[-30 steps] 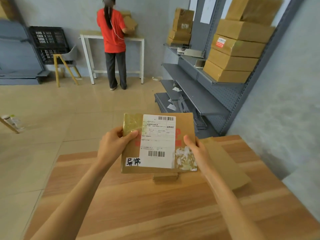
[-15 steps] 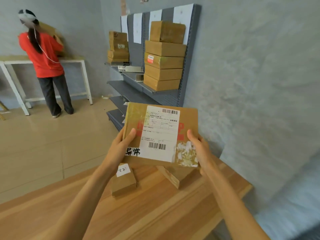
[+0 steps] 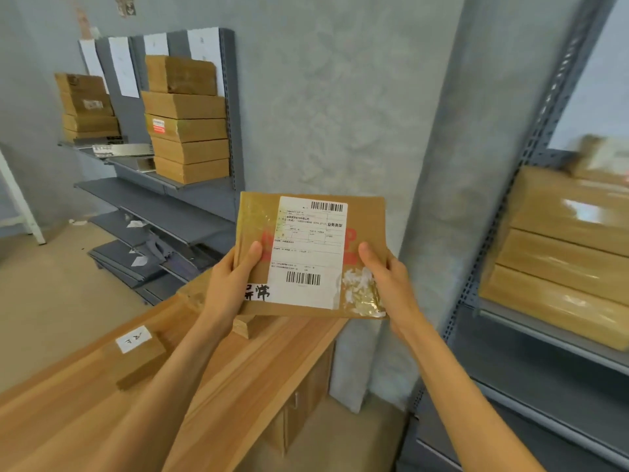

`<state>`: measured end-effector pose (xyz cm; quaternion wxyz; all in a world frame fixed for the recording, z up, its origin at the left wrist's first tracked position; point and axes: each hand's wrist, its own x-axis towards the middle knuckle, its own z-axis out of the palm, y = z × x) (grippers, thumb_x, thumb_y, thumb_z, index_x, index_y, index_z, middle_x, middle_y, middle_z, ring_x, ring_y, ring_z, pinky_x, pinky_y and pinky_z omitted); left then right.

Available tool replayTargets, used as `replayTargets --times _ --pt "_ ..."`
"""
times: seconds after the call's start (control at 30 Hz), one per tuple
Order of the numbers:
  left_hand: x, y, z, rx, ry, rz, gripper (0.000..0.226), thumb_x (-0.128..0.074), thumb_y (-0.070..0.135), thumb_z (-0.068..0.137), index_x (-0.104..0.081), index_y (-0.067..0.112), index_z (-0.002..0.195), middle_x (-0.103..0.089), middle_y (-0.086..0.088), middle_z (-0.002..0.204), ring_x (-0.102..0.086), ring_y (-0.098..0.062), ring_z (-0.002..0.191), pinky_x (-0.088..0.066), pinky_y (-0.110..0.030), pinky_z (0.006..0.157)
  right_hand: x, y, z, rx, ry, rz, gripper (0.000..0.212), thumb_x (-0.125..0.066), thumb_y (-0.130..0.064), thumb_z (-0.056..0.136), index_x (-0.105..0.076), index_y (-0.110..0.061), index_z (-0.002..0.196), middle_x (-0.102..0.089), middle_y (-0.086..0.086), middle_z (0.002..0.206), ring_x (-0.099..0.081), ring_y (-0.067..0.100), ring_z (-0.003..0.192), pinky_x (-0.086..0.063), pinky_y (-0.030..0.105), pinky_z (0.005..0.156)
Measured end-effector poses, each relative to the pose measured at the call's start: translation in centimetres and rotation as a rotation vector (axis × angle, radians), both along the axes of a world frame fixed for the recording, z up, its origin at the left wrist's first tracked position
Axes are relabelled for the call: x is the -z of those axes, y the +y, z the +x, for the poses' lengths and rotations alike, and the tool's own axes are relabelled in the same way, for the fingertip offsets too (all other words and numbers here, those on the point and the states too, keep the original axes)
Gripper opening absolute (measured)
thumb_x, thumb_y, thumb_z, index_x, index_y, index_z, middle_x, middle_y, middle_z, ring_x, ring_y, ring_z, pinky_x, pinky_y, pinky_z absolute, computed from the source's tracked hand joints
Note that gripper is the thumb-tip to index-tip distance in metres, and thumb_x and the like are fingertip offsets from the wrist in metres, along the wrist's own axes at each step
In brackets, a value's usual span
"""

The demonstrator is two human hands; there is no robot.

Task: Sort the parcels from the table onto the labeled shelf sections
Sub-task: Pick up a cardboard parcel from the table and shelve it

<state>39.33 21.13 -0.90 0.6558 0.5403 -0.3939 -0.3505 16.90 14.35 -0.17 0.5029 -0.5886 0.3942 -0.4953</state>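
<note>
Here, both hands gripping parcel

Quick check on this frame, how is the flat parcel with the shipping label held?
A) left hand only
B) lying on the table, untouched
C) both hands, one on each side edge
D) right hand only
C: the left hand grips the left edge of the flat parcel and the right hand grips its right edge, lifted above the table.

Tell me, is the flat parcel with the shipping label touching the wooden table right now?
Apart. In the head view the flat parcel is gripped by the left hand and right hand, lifted above the wooden table.
</note>
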Motion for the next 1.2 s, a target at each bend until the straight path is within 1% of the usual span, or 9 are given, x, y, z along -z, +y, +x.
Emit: replayTargets --times 0.1,0.27,0.43,0.5,0.67,0.77,0.93,1.07,1.2 --pt "-0.6 0.6 -5.2 0.059 -0.008 -0.004 0.035 -0.06 0.049 0.086 -0.065 0.021 0.107 -0.075 -0.002 0.093 -0.072 -0.019 0.084 -0.055 -0.028 0.069 -0.8 3.0 -5.7 0.094 0.013 -0.037 0.037 -0.064 -0.044 0.087 -0.062 -0.026 0.119 -0.072 -0.006 0.11 -0.069 0.007 0.098 -0.054 0.027 0.088" --pt "-1.9 1.3 -14.7 0.22 -0.038 -0.04 0.03 -0.056 0.046 0.09 -0.065 0.02 0.103 -0.076 0.005 0.078 -0.072 -0.008 0.068 -0.05 -0.013 0.051 -2.3 7.7 -15.6 0.286 0.039 -0.057 0.026 -0.066 -0.042 0.087 -0.061 -0.033 0.111 -0.073 -0.008 0.106 -0.069 0.01 0.098 -0.052 0.04 0.094" --pt "-3.1 1.9 -23.9 0.405 -0.025 -0.059 0.029 -0.058 0.045 0.09 -0.066 0.022 0.107 -0.075 -0.001 0.091 -0.072 -0.017 0.082 -0.056 -0.028 0.071 -3.6 12.8 -24.5 0.479 0.041 -0.095 0.043 -0.067 -0.051 0.081 -0.058 -0.034 0.12 -0.071 -0.011 0.11 -0.067 0.009 0.102 -0.05 0.04 0.097" --pt "-3.4 2.1 -27.2 0.484 -0.023 -0.072 0.029 -0.059 0.047 0.089 -0.066 0.024 0.105 -0.076 0.001 0.089 -0.073 -0.016 0.08 -0.055 -0.026 0.067 -4.0 15.0 -27.4 0.541 0.051 -0.097 0.053 -0.067 -0.057 0.076 -0.058 -0.032 0.122 -0.071 -0.009 0.112 -0.067 0.012 0.104 -0.05 0.041 0.098" --pt "-4.0 2.5 -33.9 0.632 -0.066 -0.111 0.035 -0.056 0.054 0.087 -0.065 0.028 0.109 -0.076 0.007 0.088 -0.073 -0.01 0.079 -0.053 -0.021 0.064 -4.9 18.9 -33.0 0.696 0.067 -0.125 0.035 -0.066 -0.054 0.077 -0.061 -0.037 0.107 -0.073 -0.016 0.1 -0.067 0.005 0.097 -0.051 0.026 0.086" --pt "-4.1 2.1 -37.2 0.693 -0.075 -0.115 0.037 -0.056 0.054 0.088 -0.063 0.028 0.114 -0.073 0.008 0.098 -0.07 -0.01 0.089 -0.053 -0.023 0.073 -5.3 20.3 -35.5 0.779 0.093 -0.108 0.056 -0.065 -0.063 0.068 -0.061 -0.031 0.114 -0.072 -0.011 0.105 -0.067 0.009 0.1 -0.052 0.033 0.092" --pt "-4.1 0.1 -41.9 0.822 -0.147 -0.13 0.03 -0.056 0.051 0.089 -0.058 0.032 0.112 -0.068 0.017 0.101 -0.064 -0.001 0.094 -0.047 -0.018 0.074 -5.5 20.7 -39.5 0.843 0.122 -0.054 0.051 -0.067 -0.068 0.061 -0.059 -0.04 0.102 -0.073 -0.011 0.104 -0.069 0.011 0.098 -0.053 0.04 0.094" --pt "-4.4 -2.8 -44.5 0.933 -0.201 -0.142 0.035 -0.057 0.052 0.087 -0.055 0.035 0.117 -0.069 0.013 0.106 -0.065 -0.006 0.097 -0.05 -0.024 0.081 -5.6 18.5 -42.2 0.864 0.12 -0.037 0.05 -0.068 -0.061 0.069 -0.06 -0.035 0.111 -0.073 -0.005 0.106 -0.07 0.015 0.097 -0.053 0.041 0.093" --pt "-5.1 -5.8 -46.9 0.99 -0.207 -0.141 0.033 -0.059 0.05 0.087 -0.056 0.034 0.115 -0.07 0.015 0.101 -0.067 -0.005 0.093 -0.052 -0.023 0.077 -5.8 15.3 -44.6 0.948 0.08 -0.047 0.036 -0.069 -0.049 0.08 -0.059 -0.029 0.108 -0.074 -0.001 0.103 -0.072 0.013 0.087 -0.058 0.034 0.079"
